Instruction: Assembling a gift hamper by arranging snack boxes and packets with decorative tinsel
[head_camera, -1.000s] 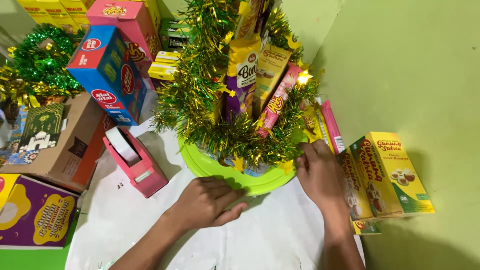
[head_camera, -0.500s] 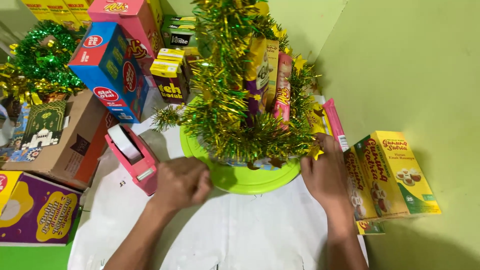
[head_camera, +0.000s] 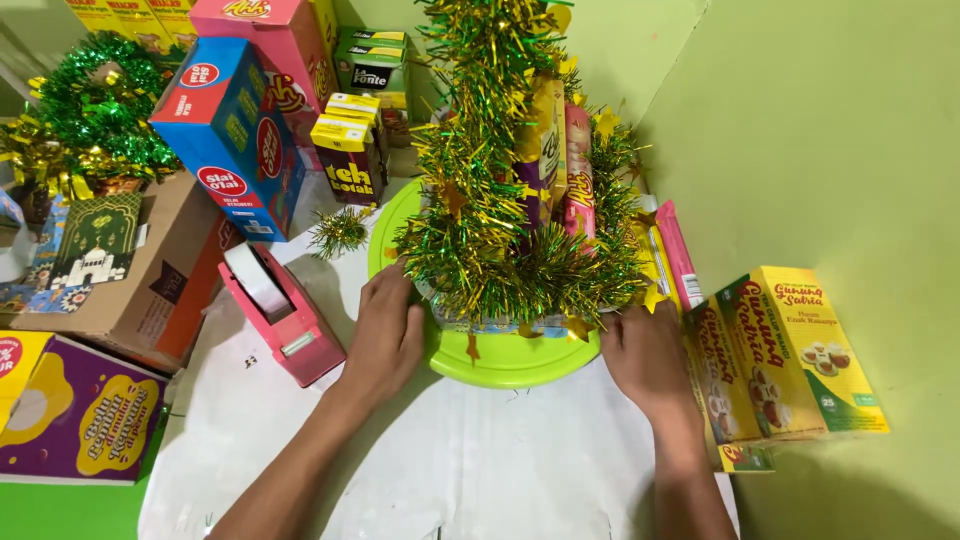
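Green round plastic tray (head_camera: 505, 365), loaded with tinsel-wrapped snack packets, sits on the white-covered surface (head_camera: 450, 460); the left hand (head_camera: 385, 335) and right hand (head_camera: 645, 355) press flat against its opposite rims, beside a pink tape dispenser (head_camera: 280, 315).

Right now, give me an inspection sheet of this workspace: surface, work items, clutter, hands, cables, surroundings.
Surface: white sheet covering the table, creased.
Work items: round lime-green plastic tray carrying snack packs wrapped in green-and-gold tinsel.
Clutter: pink tape dispenser left of the tray; blue biscuit box tilted behind it; yellow cookie boxes at right; purple box and brown cardboard box at left; loose tinsel tuft.
Hands: left hand flat against the tray's left rim; right hand at its right rim; neither grips anything.
Cables: nothing seen.
Surroundings: light green wall at right; tinsel wreath at far left.
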